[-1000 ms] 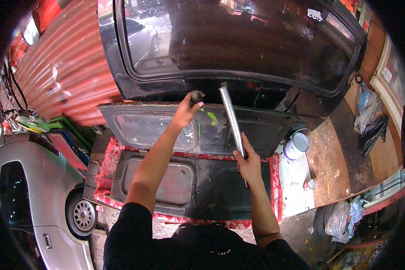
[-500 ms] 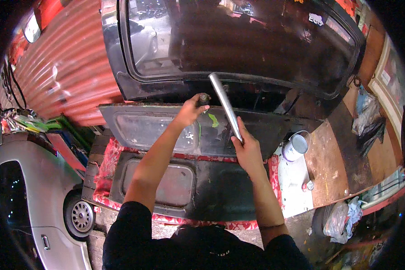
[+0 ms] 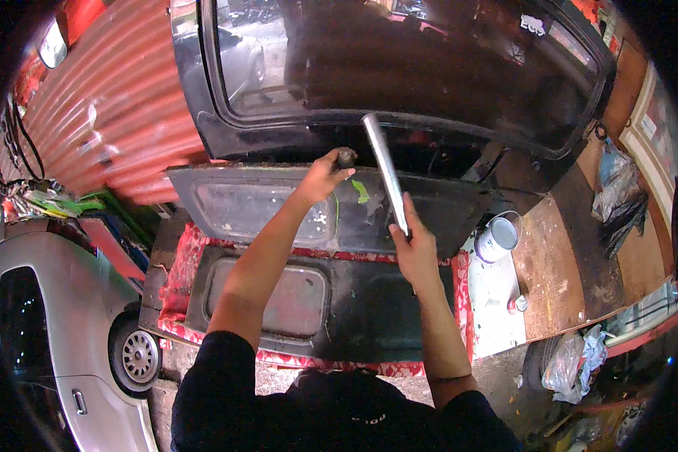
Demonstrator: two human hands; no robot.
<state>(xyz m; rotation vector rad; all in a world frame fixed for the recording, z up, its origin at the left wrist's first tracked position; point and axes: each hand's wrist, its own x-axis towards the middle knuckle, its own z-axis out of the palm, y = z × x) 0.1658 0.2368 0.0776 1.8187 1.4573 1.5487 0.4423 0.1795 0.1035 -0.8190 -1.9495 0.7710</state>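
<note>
My right hand (image 3: 416,252) is wrapped round the lower end of a silver metal tube (image 3: 384,166), which leans up and to the left. My left hand (image 3: 328,179) grips a small dark cylindrical piece (image 3: 345,157) just left of the tube, apart from it. Both hands are over a dark panel (image 3: 256,207) with a recessed grey area, which leans below a black vehicle door with a large window (image 3: 399,68). A bit of green tape (image 3: 361,191) sticks to the panel. Nearer to me, a second dark panel (image 3: 388,301) lies on red patterned cloth (image 3: 175,290).
On the right, an open paint can (image 3: 497,239) and a small container (image 3: 517,303) stand on a white board (image 3: 497,331) beside brown boards. Plastic bags (image 3: 618,200) lie farther right. A silver car (image 3: 83,324) and red corrugated sheeting (image 3: 113,113) are on the left.
The tube has moved slightly right and up, its tip now farther right. The small dark piece in my left hand is a little higher. Both hands keep their hold.
</note>
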